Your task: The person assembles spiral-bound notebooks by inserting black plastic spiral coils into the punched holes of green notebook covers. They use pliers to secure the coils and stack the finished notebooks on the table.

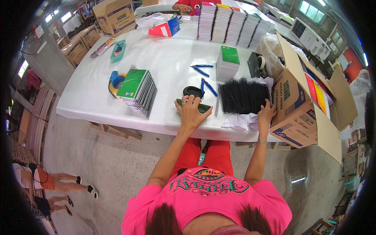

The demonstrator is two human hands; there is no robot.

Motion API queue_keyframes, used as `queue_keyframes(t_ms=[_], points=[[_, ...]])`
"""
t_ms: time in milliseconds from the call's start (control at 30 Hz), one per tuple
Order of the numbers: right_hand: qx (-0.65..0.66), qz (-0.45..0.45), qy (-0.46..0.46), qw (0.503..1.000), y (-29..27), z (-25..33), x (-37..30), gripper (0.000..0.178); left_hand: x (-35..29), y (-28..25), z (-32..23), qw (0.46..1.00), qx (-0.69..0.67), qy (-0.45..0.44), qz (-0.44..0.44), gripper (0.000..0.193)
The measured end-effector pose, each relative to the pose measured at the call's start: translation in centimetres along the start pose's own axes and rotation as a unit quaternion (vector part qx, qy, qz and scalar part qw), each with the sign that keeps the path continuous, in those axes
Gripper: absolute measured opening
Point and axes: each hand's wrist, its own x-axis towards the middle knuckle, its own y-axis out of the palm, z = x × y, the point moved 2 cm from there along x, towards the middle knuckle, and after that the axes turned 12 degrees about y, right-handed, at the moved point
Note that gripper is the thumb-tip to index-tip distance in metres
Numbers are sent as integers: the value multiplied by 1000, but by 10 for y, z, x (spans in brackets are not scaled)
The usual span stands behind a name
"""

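My left hand (190, 112) is closed over a small green-covered pad (203, 108) at the table's near side, thumb and fingers on its edges. A black round dish (194, 91) sits just beyond the fingers. At the right, my right hand (266, 114) has its fingers bent at the edge of a heap of black spiral binding coils (241, 96); whatever is between the fingertips is too small to make out. One loose coil (217, 105) lies along the heap's left side. Two blue-handled pliers (202, 70) rest beyond the dish.
Spiral-bound green notebooks (135, 84) are stacked at left beside a tape roll (114, 83). A pad stack (228, 64) stands behind the coils, and tall notebook stacks (231, 25) farther back. An open carton (295, 111) borders the right. Across the table is another person's hand (182, 7).
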Motion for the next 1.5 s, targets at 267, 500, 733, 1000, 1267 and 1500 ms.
queue_keyframes(t_ms=[267,500,733,1000,1267,1500], points=[[-24,-9,-52,998,7,-7,4,41,1,0,-1,1000,-3,1,0,50],[7,66,-59,996,-8,-7,5,44,3,0,1,1000,-6,-3,4,49],[-5,61,-55,997,-14,-4,8,47,4,3,1,1000,-2,3,-12,48],[13,44,-49,998,-23,2,2,44,4,4,3,1000,-1,1,-18,49],[2,14,-50,999,-24,5,4,43,2,4,1,1000,0,-6,-21,50],[19,-3,-69,997,-20,1,6,42,2,3,1,1000,-6,-7,-5,51]])
